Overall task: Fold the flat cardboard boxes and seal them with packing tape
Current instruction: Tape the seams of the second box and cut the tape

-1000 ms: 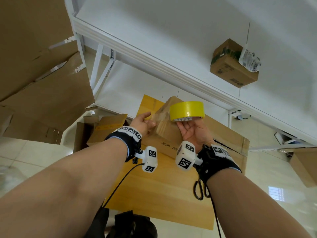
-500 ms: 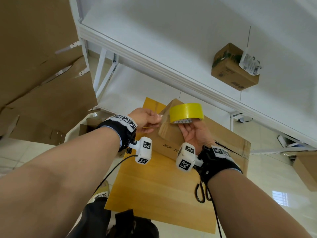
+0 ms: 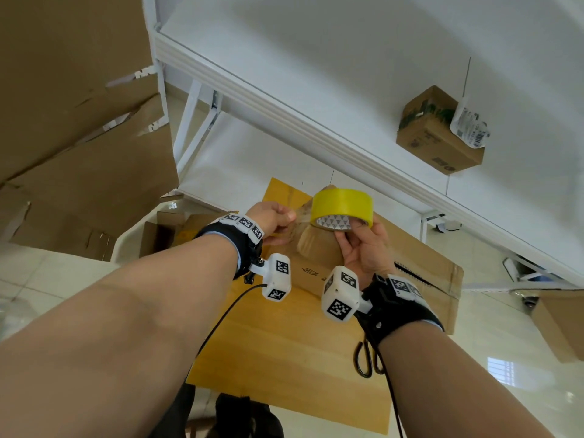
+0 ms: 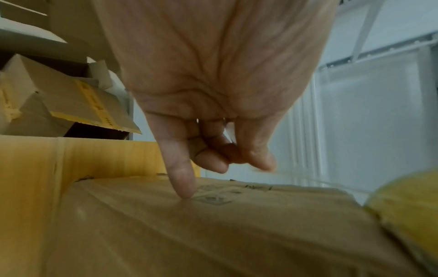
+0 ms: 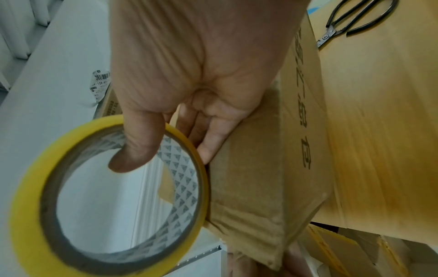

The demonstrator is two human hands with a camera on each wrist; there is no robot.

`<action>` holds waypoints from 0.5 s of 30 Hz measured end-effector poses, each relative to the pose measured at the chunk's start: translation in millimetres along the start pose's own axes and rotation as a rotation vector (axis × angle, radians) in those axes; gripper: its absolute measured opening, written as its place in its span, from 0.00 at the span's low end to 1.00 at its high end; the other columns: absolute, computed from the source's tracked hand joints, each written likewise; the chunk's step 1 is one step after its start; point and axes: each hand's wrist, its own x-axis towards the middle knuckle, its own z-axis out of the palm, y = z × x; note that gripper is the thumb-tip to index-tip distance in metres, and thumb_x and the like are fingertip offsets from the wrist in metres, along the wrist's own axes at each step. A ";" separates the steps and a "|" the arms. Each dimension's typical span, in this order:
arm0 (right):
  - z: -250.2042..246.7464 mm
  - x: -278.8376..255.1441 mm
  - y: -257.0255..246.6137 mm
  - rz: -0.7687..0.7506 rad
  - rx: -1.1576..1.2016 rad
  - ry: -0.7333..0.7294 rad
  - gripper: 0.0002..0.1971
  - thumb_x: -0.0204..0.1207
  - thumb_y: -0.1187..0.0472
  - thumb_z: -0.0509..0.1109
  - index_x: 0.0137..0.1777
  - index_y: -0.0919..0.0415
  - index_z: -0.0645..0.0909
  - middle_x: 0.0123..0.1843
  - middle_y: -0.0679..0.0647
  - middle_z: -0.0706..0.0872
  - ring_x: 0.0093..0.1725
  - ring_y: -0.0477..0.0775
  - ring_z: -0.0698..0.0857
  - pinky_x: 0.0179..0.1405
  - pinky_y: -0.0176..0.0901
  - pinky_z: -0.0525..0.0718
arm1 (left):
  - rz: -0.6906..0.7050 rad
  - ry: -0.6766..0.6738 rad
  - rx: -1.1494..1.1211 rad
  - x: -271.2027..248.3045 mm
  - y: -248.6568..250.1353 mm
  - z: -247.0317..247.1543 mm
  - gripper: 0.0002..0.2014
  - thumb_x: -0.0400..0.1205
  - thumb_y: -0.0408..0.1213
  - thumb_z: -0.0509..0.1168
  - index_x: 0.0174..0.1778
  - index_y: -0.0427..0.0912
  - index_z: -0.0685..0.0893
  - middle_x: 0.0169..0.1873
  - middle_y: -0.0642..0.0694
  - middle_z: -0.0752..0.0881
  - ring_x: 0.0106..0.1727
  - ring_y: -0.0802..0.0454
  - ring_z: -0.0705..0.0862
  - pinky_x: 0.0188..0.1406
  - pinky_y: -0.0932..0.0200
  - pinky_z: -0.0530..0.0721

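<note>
— White shelving [image 3: 284,121] stood behind everything, didn't it? Where was the tape?

— Yes. The yellow tape roll [image 3: 342,206] hung on the right hand [image 3: 363,251], thumb hooked through its core, other fingers against its outside, just above the end of the folded cardboard box [image 3: 319,248]. The left hand [image 3: 273,221] pinched the clear free end of the tape between thumb and fingers, its little finger touching the box top.

— And beneath that?

— The box lay on a wooden table [image 3: 284,358], black scissors [image 5: 355,20] near it. A small carton [image 3: 436,134] sat on the shelf, flattened cardboard [image 3: 79,121] off left.
</note>
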 end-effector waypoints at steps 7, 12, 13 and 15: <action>-1.7 2.1 1.8 -0.022 -0.042 0.029 0.13 0.81 0.76 0.64 0.57 0.59 0.83 0.45 0.54 0.92 0.48 0.52 0.91 0.57 0.47 0.88 | -0.024 0.067 0.188 -1.2 4.8 16.2 0.03 0.84 0.37 0.66 0.48 0.42 0.79 0.38 0.43 0.78 0.34 0.52 0.75 0.37 0.58 0.79; -6.5 0.0 1.0 -0.021 -0.025 0.025 0.15 0.80 0.76 0.64 0.61 0.61 0.82 0.49 0.55 0.92 0.51 0.53 0.91 0.56 0.47 0.89 | -0.086 0.147 0.297 10.8 -0.6 27.1 0.16 0.83 0.41 0.66 0.64 0.40 0.75 0.48 0.41 0.81 0.39 0.48 0.79 0.34 0.57 0.79; -6.9 -0.5 1.9 -0.019 -0.019 0.028 0.16 0.80 0.76 0.65 0.63 0.62 0.82 0.50 0.56 0.91 0.52 0.53 0.91 0.57 0.47 0.89 | -0.122 0.177 0.312 14.9 -5.0 26.9 0.19 0.84 0.40 0.64 0.68 0.39 0.72 0.50 0.39 0.83 0.37 0.48 0.79 0.30 0.56 0.79; -7.1 -1.8 3.3 -0.015 -0.002 0.035 0.18 0.80 0.76 0.65 0.69 0.65 0.79 0.53 0.58 0.90 0.56 0.55 0.90 0.58 0.49 0.89 | -0.112 0.168 0.338 19.1 -18.5 22.1 0.20 0.82 0.36 0.65 0.70 0.37 0.72 0.59 0.35 0.84 0.39 0.46 0.81 0.36 0.50 0.84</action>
